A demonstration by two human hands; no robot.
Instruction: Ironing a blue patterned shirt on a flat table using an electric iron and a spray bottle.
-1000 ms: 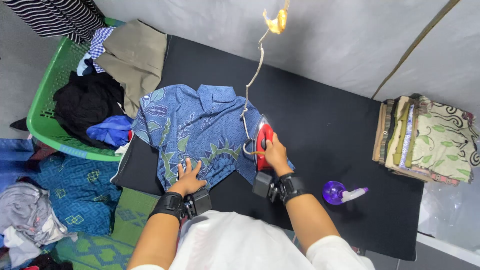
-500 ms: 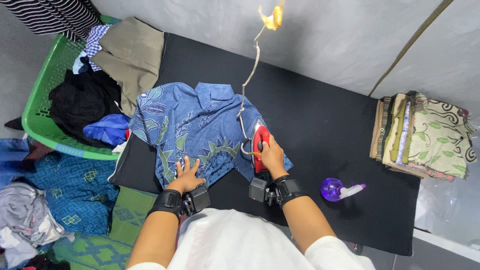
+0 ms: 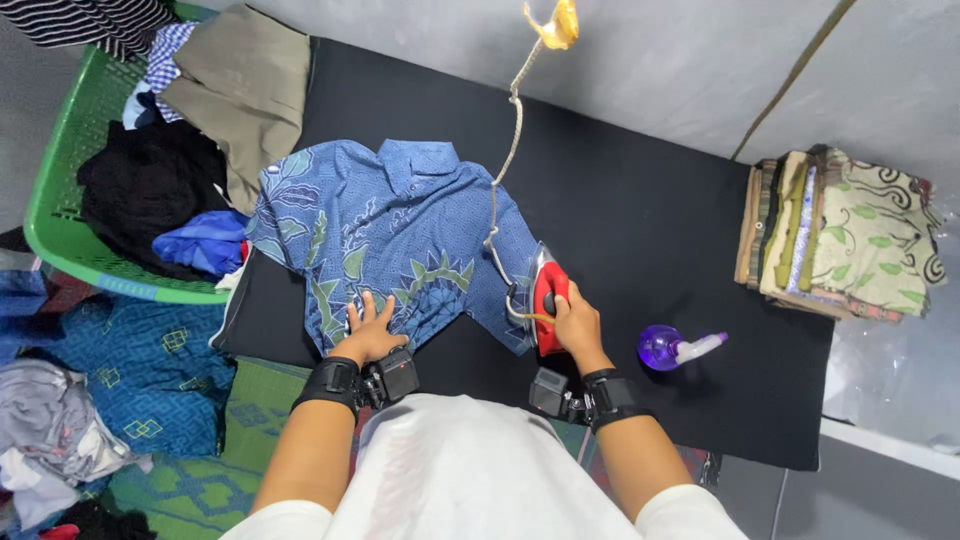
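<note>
A blue patterned shirt [image 3: 385, 235] lies spread on a black ironing surface [image 3: 640, 220]. My left hand [image 3: 368, 332] presses flat on the shirt's lower hem, fingers apart. My right hand [image 3: 577, 325] grips the handle of a red and silver iron [image 3: 540, 295], which rests on the shirt's right sleeve edge. The iron's cord [image 3: 505, 150] runs upward to a hanging point at the top. Both wrists wear black bands with small devices.
A green basket [image 3: 70, 215] of clothes sits at the left with a tan garment [image 3: 245, 85] draped over it. A purple spray bottle [image 3: 672, 347] lies right of the iron. Folded clothes [image 3: 845, 235] are stacked at far right. More fabric lies on the floor at left.
The iron and my right hand have stayed on the shirt's right sleeve, shifting only slightly. My left hand remains flat on the hem.
</note>
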